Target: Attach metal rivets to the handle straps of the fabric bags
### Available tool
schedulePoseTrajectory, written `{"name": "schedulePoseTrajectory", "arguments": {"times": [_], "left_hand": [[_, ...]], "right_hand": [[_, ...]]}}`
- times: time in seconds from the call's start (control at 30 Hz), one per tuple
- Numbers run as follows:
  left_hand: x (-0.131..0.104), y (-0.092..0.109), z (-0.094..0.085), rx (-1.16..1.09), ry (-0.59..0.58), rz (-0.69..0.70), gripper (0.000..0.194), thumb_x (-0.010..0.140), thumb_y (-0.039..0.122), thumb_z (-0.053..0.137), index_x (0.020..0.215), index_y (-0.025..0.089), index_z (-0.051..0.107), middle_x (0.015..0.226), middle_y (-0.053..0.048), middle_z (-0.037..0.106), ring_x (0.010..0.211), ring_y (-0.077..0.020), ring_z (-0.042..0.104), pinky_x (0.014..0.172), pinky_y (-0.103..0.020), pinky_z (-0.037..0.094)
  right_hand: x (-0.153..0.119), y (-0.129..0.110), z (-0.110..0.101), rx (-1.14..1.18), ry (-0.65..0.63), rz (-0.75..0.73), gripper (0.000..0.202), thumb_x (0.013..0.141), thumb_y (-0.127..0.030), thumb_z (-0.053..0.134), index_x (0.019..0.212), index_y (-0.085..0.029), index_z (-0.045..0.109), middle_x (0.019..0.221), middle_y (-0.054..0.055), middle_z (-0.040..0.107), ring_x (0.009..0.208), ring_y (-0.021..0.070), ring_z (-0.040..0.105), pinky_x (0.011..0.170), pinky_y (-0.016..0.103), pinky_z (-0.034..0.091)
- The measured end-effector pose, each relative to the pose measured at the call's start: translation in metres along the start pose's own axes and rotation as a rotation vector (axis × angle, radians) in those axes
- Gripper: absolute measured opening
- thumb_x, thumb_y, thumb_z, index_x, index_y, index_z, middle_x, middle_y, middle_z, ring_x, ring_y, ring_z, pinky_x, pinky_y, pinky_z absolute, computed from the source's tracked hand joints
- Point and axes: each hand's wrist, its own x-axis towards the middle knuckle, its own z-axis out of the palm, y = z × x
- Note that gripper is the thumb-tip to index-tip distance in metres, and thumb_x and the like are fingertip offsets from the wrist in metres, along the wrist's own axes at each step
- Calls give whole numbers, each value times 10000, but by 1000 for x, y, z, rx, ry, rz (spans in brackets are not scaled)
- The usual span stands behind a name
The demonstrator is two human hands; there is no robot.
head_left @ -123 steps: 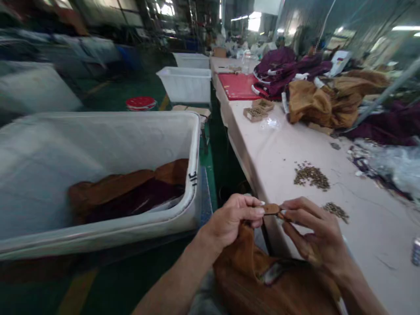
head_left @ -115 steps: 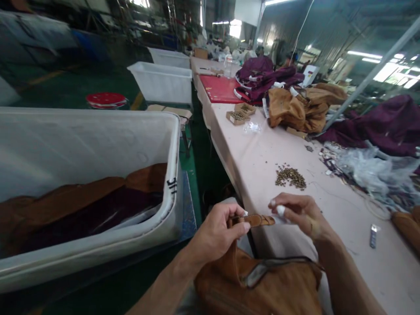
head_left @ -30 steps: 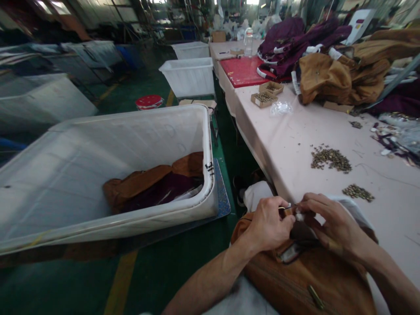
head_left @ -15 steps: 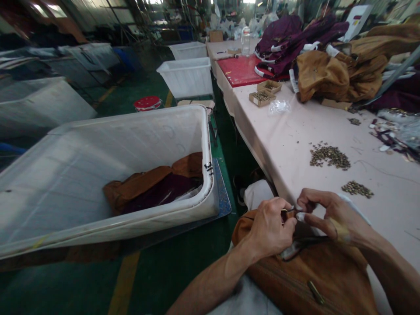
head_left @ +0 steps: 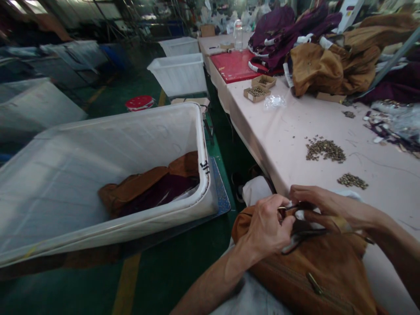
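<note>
Beside the near edge of the table [head_left: 275, 144], a brown bag [head_left: 331, 271] lies on the person's lap. The left hand's [head_left: 267, 223] grip pinches a small brown strap [head_left: 289, 211]; the right hand [head_left: 331, 212] bends over its right end, its grip too hidden to tell. Work on the strap looks unfinished; whether anything is fastened there is unclear. A larger heap of metal pieces [head_left: 326, 150] and a smaller heap [head_left: 352, 180] lie loose, seemingly unused, to the right.

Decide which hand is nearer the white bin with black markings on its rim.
Left. In view, the left hand is right of the white bin; the right hand is farther right, beyond the left hand.
</note>
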Motion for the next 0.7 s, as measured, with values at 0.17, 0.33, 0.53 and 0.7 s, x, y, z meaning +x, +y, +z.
{"name": "schedulePoseTrajectory", "arguments": {"times": [0.17, 0.33, 0.53, 0.7], "left_hand": [[1, 0, -9, -30, -6, -27, 223, 755, 176, 719, 972, 171, 668, 755, 2, 659, 662, -147, 604, 638, -263, 434], [7, 5, -16, -64, -27, -67, 220, 751, 172, 731, 962, 165, 667, 729, 18, 639, 638, -124, 583, 602, -240, 414], [15, -1, -29, -116, -32, -120, 241, 808, 256, 743, 1018, 152, 685, 802, -6, 665, 657, -122, 572, 577, -229, 423], [20, -16, -41, -145, -8, -73, 312, 859, 340, 744, 1112, 158, 728, 900, -42, 707, 734, -146, 617, 651, -250, 470]], "right_hand": [[1, 10, 4, 44, -25, 28, 127, 937, -195, 562, 1041, -172, 633, 969, 57, 677, 856, 210, 617, 758, 302, 472], [6, 12, 11, 83, 51, 26, 202, 990, -289, 540, 1099, -161, 653, 1043, 79, 704, 945, 234, 633, 837, 321, 502], [-7, 18, 1, 162, 179, 61, 386, 986, -449, 576, 1283, -209, 630, 1157, 76, 718, 1030, 275, 661, 857, 341, 562], [-57, 44, -9, -25, 592, 155, 369, 973, -460, 584, 1293, -288, 653, 1300, 63, 682, 1273, 327, 594, 1063, 434, 509]]}}
